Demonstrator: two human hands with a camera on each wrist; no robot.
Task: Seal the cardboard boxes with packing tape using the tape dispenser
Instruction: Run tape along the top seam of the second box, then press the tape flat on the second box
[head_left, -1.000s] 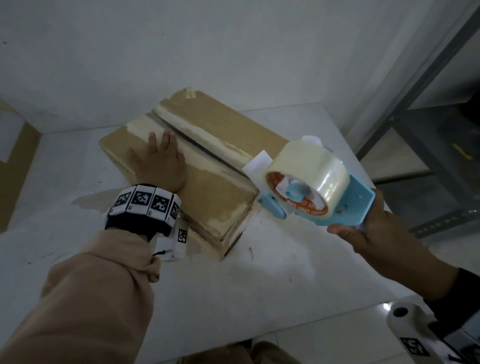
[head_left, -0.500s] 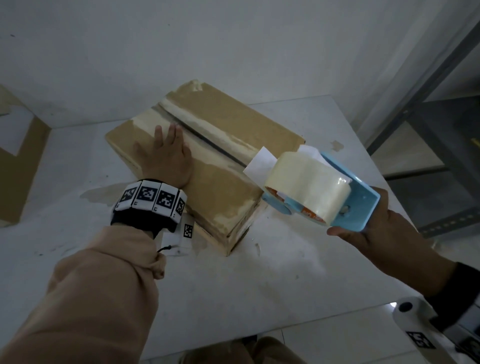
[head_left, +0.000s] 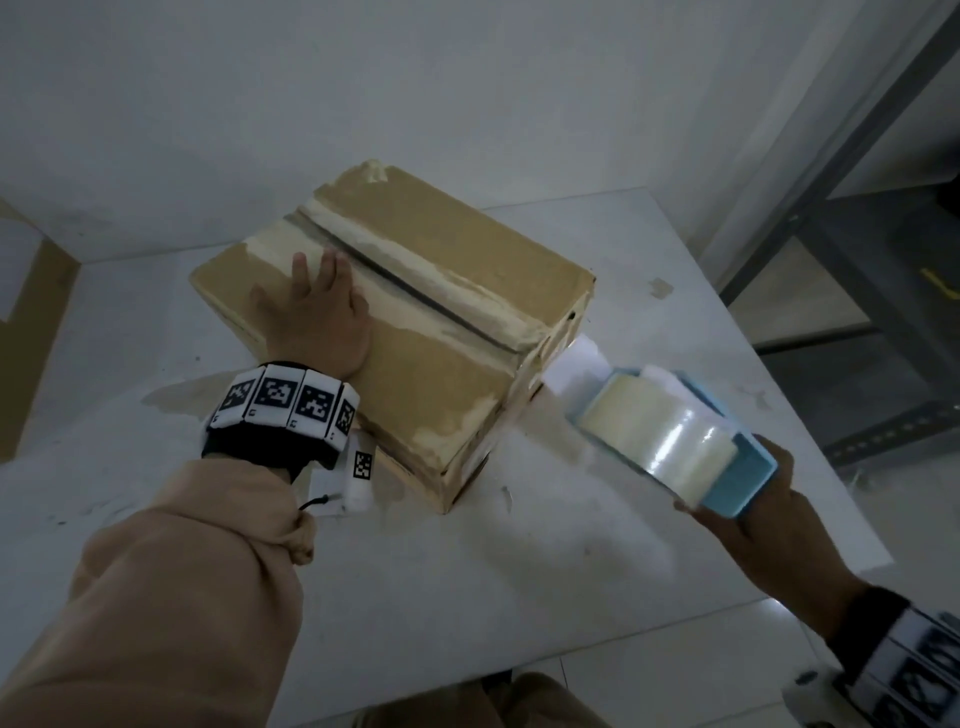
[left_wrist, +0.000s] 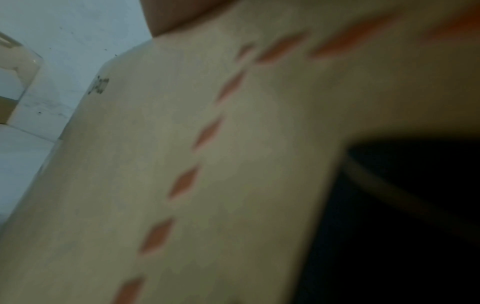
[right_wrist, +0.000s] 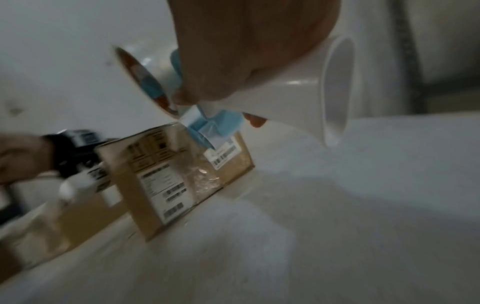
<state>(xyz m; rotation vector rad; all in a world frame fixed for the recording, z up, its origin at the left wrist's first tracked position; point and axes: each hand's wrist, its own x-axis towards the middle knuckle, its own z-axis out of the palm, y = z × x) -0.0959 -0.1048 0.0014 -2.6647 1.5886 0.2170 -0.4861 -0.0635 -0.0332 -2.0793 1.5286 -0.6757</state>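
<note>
Pressing left hand (head_left: 317, 317) flat, fingers spread, on cardboard box (head_left: 457, 291) top, steadying flaps on worktop (head_left: 519, 566); right hand (head_left: 753, 514) grips tape dispenser (head_left: 670, 436) at box's near end, likely starting seam.

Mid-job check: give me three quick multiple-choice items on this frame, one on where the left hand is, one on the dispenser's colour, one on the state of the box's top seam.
1. Where is the left hand?
A. flat on top of the cardboard box
B. on the bare table
C. gripping the tape roll

2. What colour is the tape dispenser frame?
A. red
B. light blue
C. black

3. What state is the box's top seam in?
A. covered by fresh tape
B. flaps standing upright
C. flaps down, dark gap showing

Key: 1 A, fingers lie straight on the near flap. 2 B, blue frame shows around the clear roll held by the right hand. 3 C, a dark line runs between the closed flaps.
</note>
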